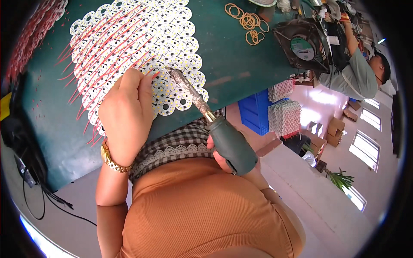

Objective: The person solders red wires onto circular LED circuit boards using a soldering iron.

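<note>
A sheet of round white LED circuit boards (174, 28) lies on the green tabletop, with thin red wires (97, 45) running slantwise across its left and middle parts. My left hand (122, 114) rests over the sheet's lower left, thumb and forefinger pinched on a red wire whose short end shows at the fingertips. From the right, my right hand (220, 160) grips the dark green handle of a soldering iron (232, 144), partly hidden behind it. The iron's crusted metal tip reaches the boards just right of the pinched wire; whether it touches them I cannot tell.
Rubber bands (248, 21) lie at the far right, near a black fan (302, 45). More wired boards (41, 26) sit at the far left, above black cables (47, 193). Beyond the table's right edge are a blue crate (253, 112), stacked boards (285, 117) and another person (355, 75).
</note>
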Available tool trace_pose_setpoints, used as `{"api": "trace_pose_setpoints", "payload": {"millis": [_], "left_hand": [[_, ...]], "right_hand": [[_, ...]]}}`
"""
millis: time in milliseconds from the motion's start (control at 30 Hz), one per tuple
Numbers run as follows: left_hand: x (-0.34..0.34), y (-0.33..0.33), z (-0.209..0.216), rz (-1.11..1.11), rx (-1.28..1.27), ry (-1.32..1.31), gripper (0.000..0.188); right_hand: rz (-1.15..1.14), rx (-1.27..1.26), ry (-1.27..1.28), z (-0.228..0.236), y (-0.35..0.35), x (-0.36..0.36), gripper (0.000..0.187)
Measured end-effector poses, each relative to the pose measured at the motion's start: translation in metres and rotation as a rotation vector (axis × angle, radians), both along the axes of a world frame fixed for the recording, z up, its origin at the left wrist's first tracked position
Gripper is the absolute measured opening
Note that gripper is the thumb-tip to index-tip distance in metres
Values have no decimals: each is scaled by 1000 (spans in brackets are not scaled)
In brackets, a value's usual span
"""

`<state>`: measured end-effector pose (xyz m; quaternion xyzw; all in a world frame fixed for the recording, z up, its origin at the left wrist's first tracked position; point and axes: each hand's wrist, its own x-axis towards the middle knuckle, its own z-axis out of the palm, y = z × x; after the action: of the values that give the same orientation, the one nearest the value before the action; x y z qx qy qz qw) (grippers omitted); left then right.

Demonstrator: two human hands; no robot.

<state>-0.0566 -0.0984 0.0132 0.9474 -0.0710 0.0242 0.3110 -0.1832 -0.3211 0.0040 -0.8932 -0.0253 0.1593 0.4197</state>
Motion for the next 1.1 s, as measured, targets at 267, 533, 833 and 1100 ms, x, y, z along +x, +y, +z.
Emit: {"api": "trace_pose_setpoints", "payload": {"millis": [267, 533, 833, 1100], "left_hand": [[-2, 0, -5, 64, -87, -70, 11], [-2, 1, -8, 114, -112, -75, 18], [-2, 2, -10, 118, -137, -58, 17], [-2, 2, -9, 114, -136, -57, 18]], "right_hand": [[-245, 497, 147, 5, 6, -2, 35], [-199, 476, 101, 10, 9, 6, 34], [-251, 213, 369, 10, 6, 8, 19], [-342, 197, 446, -11, 1, -5, 28]]}}
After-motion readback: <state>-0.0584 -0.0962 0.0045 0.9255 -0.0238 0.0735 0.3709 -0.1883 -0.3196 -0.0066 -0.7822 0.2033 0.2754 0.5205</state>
